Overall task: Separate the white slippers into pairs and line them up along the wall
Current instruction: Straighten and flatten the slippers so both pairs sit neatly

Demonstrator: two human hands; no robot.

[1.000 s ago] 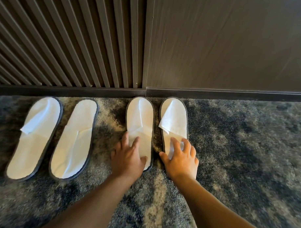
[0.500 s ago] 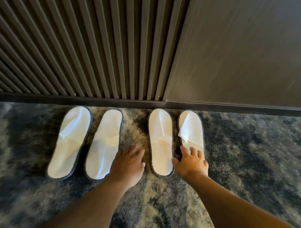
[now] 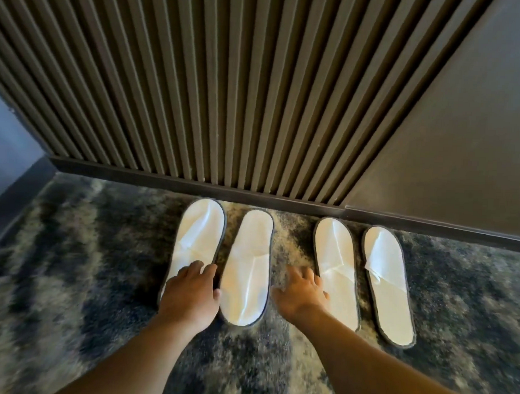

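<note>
While four white slippers lie toes-first along the carpet's [image 3: 73, 264] far edge against the dark baseboard [image 3: 253, 196] of the slatted wall [image 3: 197, 91], they stand as two pairs with a strip of bare carpet between. My left hand [image 3: 190, 294] lies flat, fingers spread, on the heel of the leftmost slipper [image 3: 200, 233], its thumb touching the second slipper [image 3: 247, 273]. My right hand [image 3: 301, 292], open and gripping nothing, sits in the gap with fingertips at the third slipper's [image 3: 334, 258] left edge; the fourth slipper [image 3: 387, 278] lies untouched, just beside it.
</note>
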